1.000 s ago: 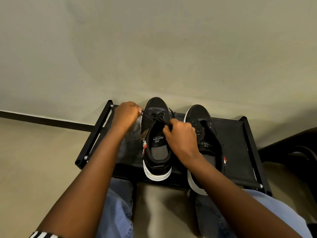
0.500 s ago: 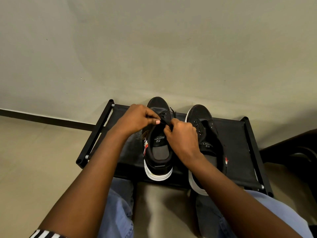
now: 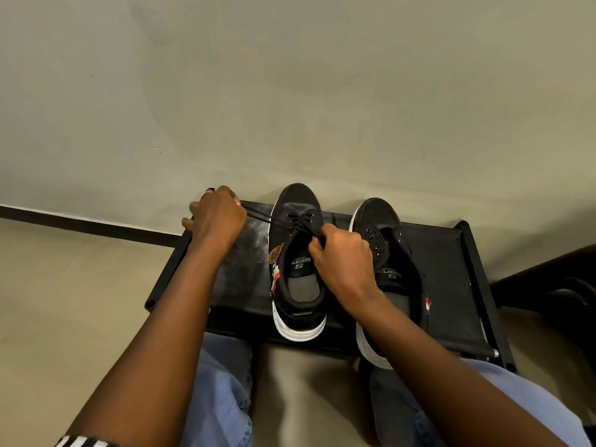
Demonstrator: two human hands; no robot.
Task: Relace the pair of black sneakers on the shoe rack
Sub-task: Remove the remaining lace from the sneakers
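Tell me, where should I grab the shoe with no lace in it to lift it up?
Pinch the rim of the unlaced sneaker at its heel, coming from above on the near side. It sits flat on the rack, heel nearest, opening up, so the rim offers an edge. The right hand pinching the lace has its forearm across that heel, so probably wait.

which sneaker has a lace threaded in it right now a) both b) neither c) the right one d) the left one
d: the lace crosses the left sneaker at its front eyelets, held by the left hand and right hand; the right sneaker shows bare eyelets
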